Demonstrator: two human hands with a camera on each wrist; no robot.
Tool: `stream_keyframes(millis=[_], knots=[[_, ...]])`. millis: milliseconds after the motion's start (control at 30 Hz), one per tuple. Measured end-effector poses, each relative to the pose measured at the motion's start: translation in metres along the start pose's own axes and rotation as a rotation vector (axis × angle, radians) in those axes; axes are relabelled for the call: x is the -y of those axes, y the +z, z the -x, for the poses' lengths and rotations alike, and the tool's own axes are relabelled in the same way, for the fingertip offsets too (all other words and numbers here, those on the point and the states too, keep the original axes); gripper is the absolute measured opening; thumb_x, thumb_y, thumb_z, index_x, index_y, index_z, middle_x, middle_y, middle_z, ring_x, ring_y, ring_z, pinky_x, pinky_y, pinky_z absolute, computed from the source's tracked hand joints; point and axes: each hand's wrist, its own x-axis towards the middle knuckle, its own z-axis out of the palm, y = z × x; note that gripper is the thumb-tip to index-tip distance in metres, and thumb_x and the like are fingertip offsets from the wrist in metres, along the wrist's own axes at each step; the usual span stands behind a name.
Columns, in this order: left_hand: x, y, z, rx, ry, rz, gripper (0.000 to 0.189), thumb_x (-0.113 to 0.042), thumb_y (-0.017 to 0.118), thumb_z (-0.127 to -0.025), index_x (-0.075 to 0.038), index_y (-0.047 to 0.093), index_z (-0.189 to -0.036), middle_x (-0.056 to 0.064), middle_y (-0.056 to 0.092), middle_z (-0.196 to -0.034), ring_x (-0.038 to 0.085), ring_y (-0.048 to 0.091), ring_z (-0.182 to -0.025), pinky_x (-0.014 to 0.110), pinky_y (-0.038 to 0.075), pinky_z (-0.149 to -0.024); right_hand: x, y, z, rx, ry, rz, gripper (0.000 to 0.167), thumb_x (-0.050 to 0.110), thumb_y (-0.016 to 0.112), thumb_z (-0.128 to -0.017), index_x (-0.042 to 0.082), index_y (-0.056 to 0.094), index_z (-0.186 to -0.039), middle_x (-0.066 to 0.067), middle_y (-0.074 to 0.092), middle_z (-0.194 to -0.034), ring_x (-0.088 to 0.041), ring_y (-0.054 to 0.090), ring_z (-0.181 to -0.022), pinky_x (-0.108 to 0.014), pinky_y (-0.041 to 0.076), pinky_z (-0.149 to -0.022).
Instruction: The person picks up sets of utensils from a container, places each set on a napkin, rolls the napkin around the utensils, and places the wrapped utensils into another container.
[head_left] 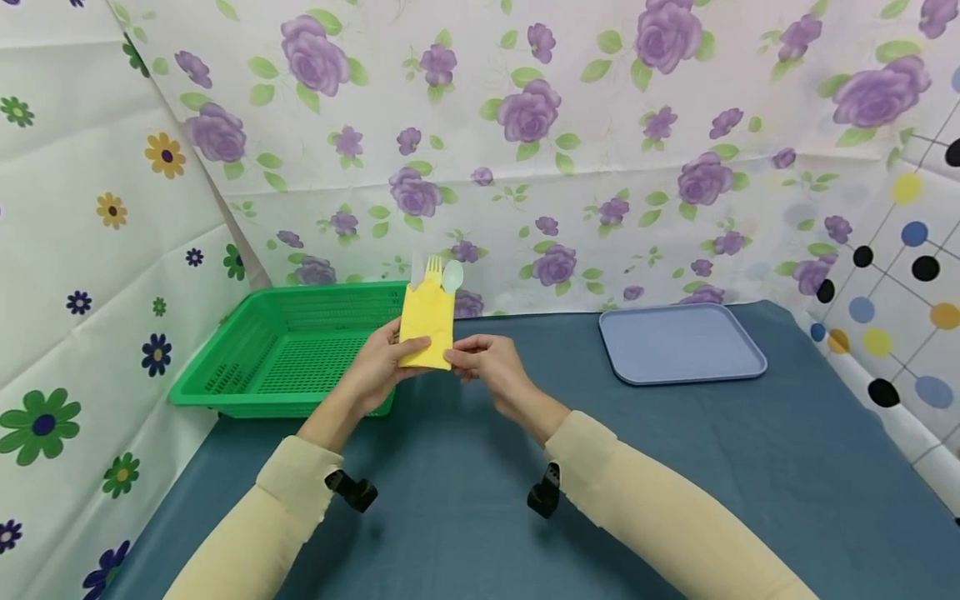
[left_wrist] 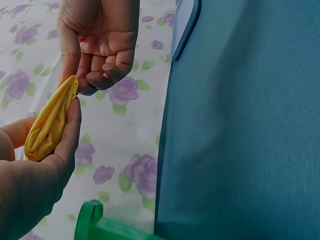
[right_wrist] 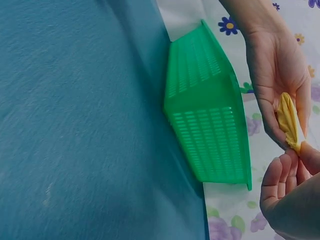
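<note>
Both hands hold up a folded yellow napkin pouch (head_left: 427, 321) above the table. Out of its top stick a whitish knife (head_left: 417, 271), a yellow fork (head_left: 433, 268) and a pale green spoon (head_left: 452, 276). My left hand (head_left: 378, 358) grips the pouch from its left side, thumb across the front. With thumb and fingers, my right hand (head_left: 491, 362) pinches its lower right corner. From below, the left wrist view shows the bunched lower end of the yellow napkin (left_wrist: 50, 125) between the left thumb and fingers; the cutlery is hidden there.
A green plastic basket (head_left: 225, 354) with slotted walls stands at the left, partly behind the left hand. A blue-grey tray (head_left: 682, 343) lies at the back right of the blue-covered table (head_left: 465, 500). Flowered cloth (head_left: 525, 167) hangs behind the table.
</note>
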Motion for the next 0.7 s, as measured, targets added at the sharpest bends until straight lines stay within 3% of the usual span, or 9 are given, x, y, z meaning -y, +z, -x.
stream_keyframes(millis=[100,300,467,700], knots=[[-0.002,-0.007,0.001,-0.014,-0.016,-0.014,0.058,-0.015,0.058,-0.109,-0.006,0.032,-0.160,0.019,0.051,-0.139,0.021,0.067,-0.115,0.041,0.058,-0.097,0.000,0.007,-0.004,0.014,-0.004,-0.012,0.019,0.011,0.077,-0.096,-0.004,0.075,-0.108,-0.005,0.071,-0.085,-0.017,0.065,-0.074,-0.028,0.055,-0.066],[-0.002,-0.021,0.003,-0.029,-0.032,-0.026,0.061,-0.015,0.058,-0.109,-0.005,0.029,-0.162,0.020,0.049,-0.141,0.020,0.067,-0.115,0.050,0.051,-0.106,-0.003,0.021,-0.009,0.037,0.003,-0.034,0.019,0.010,0.075,-0.097,-0.005,0.074,-0.109,-0.004,0.070,-0.083,-0.016,0.064,-0.071,-0.028,0.056,-0.067],[-0.002,-0.031,0.006,-0.036,-0.024,-0.054,0.062,-0.016,0.057,-0.109,-0.004,0.027,-0.162,0.020,0.048,-0.142,0.018,0.067,-0.113,0.044,0.055,-0.101,-0.005,0.030,-0.012,0.044,0.002,-0.036,0.018,0.010,0.076,-0.097,-0.004,0.075,-0.108,-0.005,0.070,-0.083,-0.016,0.064,-0.070,-0.032,0.058,-0.071],[-0.003,-0.044,0.009,-0.031,-0.029,-0.067,0.064,-0.017,0.058,-0.109,-0.003,0.026,-0.163,0.021,0.048,-0.141,0.016,0.068,-0.112,0.043,0.055,-0.101,-0.008,0.042,-0.018,0.038,0.008,-0.063,0.019,0.009,0.076,-0.097,-0.006,0.075,-0.108,-0.006,0.071,-0.082,-0.028,0.067,-0.079,-0.028,0.058,-0.069]])
